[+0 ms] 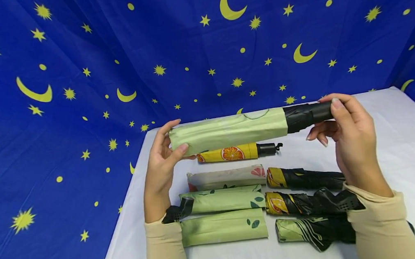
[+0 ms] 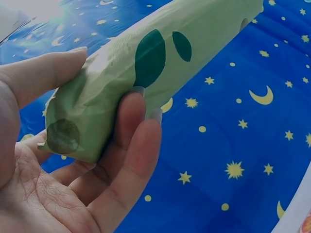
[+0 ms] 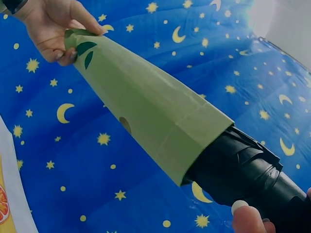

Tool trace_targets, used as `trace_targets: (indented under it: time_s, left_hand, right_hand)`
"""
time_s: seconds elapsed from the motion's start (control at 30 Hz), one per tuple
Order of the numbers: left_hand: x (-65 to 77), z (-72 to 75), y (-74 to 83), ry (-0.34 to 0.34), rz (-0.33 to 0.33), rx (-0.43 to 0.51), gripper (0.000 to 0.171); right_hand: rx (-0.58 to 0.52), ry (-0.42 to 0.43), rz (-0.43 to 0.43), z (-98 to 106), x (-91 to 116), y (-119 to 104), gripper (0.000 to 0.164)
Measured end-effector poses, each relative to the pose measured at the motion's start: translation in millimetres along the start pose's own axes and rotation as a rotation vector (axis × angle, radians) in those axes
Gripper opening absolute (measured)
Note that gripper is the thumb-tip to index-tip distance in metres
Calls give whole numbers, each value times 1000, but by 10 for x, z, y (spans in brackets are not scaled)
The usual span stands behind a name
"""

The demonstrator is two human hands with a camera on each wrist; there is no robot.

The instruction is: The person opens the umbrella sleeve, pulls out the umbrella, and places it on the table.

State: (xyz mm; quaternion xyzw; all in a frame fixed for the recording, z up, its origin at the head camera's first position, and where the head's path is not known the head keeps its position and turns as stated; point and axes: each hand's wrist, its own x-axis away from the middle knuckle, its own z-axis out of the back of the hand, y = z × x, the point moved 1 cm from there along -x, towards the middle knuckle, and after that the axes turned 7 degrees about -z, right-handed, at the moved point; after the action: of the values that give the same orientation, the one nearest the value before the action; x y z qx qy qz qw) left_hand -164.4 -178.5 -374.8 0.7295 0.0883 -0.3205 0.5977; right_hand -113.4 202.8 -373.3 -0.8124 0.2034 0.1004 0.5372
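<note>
Forearms extended forward, wrists raised, hands facing each other above desk [image 1: 409, 149]. Left hand [image 1: 160, 166]: thumb and fingers pinch end of pale green leaf-print cover [image 1: 230, 132]. Right hand [image 1: 355, 129]: thumb and index pinch end of black folded umbrella [image 1: 300, 116], other fingers loose below. Umbrella partly inside cover, both held in air. Long axis left-right, near level; black end points right, slightly higher in head view. Yellow orange-print umbrella [image 1: 232, 153] lies beneath, roughly parallel.
</note>
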Motion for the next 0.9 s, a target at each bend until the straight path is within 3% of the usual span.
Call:
trace_targets:
  time_s: [0.4, 0.9]
  left_hand:
    - [10, 23, 24, 24, -13, 7, 55]
    - [18, 29, 32, 35, -14, 14, 46]
  right_hand:
    - [45, 28, 10, 3, 2, -26, 29]
    - [-45, 32, -8, 59, -24, -3, 25]
